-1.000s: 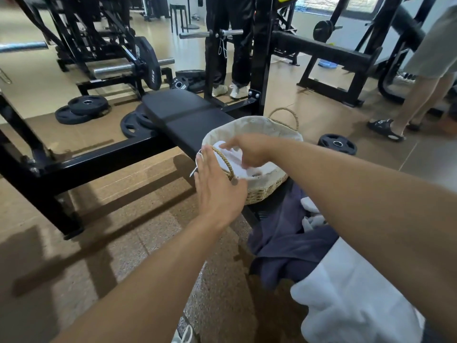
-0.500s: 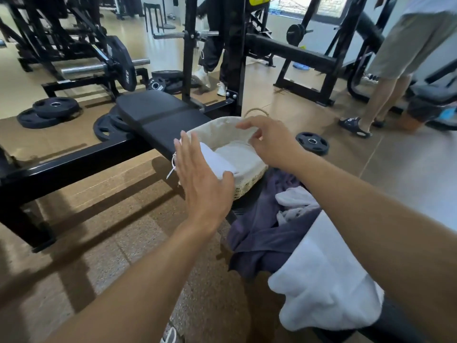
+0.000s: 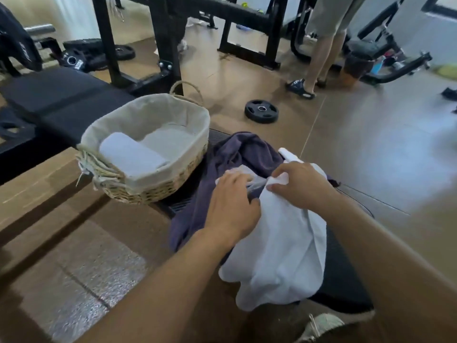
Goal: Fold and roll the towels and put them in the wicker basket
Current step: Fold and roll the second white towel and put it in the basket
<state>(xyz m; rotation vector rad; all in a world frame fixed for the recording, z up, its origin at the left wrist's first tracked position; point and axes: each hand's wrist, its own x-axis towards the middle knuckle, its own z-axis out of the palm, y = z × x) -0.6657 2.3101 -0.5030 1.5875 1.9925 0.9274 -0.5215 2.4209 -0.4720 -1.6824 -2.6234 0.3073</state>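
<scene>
Gym floor (image 3: 371, 157), black bench (image 3: 61, 100), wicker basket (image 3: 158, 191)

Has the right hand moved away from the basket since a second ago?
Yes. The right hand has left the wicker basket and come back toward the person, onto the white towel beside it.
</scene>
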